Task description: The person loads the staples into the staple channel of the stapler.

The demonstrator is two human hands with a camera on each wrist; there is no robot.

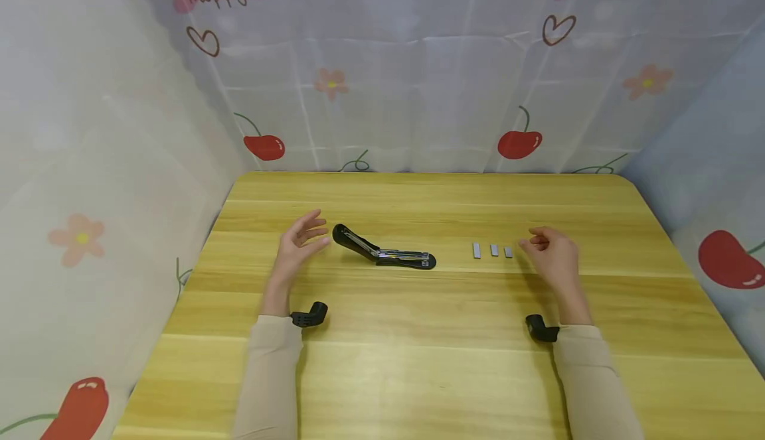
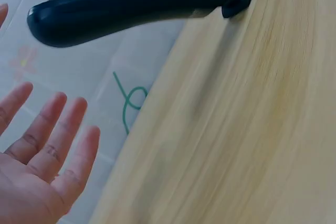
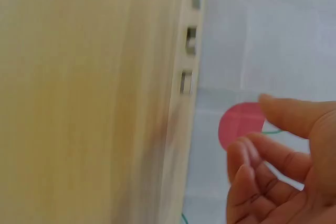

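Observation:
A black stapler (image 1: 382,254) lies opened out on the wooden table, its top arm raised toward the left and its metal staple channel exposed. My left hand (image 1: 297,244) hovers just left of that raised arm, fingers spread and relaxed, holding nothing. The left wrist view shows the stapler's rounded black arm (image 2: 121,11) above the spread fingers (image 2: 63,135). To the stapler's right, three small grey staple strips (image 1: 494,250) stand in a row. My right hand (image 1: 552,257) is just right of the rightmost strip, its fingers loosely bent and nothing between them.
The light wooden table (image 1: 418,360) ends at a back edge against a white curtain (image 1: 394,108) printed with cherries, flowers and hearts. More white cloth hangs at the left and right sides. Each wrist carries a small black camera (image 1: 311,315).

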